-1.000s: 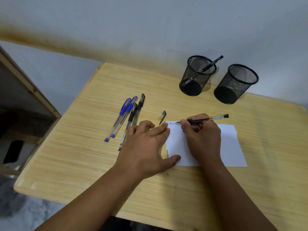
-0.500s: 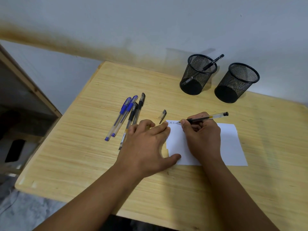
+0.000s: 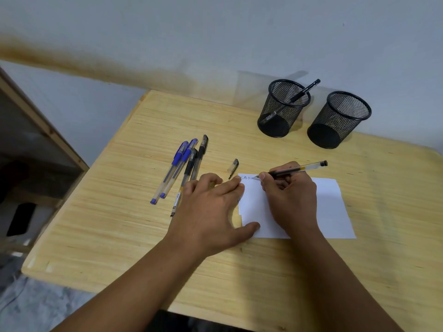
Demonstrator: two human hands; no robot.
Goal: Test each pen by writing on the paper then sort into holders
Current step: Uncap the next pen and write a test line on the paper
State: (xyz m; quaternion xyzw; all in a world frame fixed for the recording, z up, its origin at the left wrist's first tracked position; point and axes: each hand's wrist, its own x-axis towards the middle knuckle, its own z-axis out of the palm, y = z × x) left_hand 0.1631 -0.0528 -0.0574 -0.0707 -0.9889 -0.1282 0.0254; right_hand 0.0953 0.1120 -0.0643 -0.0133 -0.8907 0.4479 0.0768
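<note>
My right hand (image 3: 291,195) grips a clear black-ink pen (image 3: 302,169) with its tip on the top left of the white paper (image 3: 333,207), beside a short line of scribbles. My left hand (image 3: 211,212) lies flat, its fingers and thumb pressing the paper's left edge. The pen's loose cap (image 3: 233,167) sits just above the paper. To the left lie two blue pens (image 3: 176,167) and two black pens (image 3: 195,164). Two black mesh holders stand at the back: the left holder (image 3: 282,109) has one black pen (image 3: 303,92) in it, the right holder (image 3: 340,118) looks empty.
The wooden table (image 3: 239,271) stands against a pale wall. Its left edge drops off toward a wooden frame (image 3: 43,130) and a dark object (image 3: 21,219) on the floor.
The pen tip has crept slightly to the right along the top of the paper, adding to the scribbles. My left hand has stayed in place.
</note>
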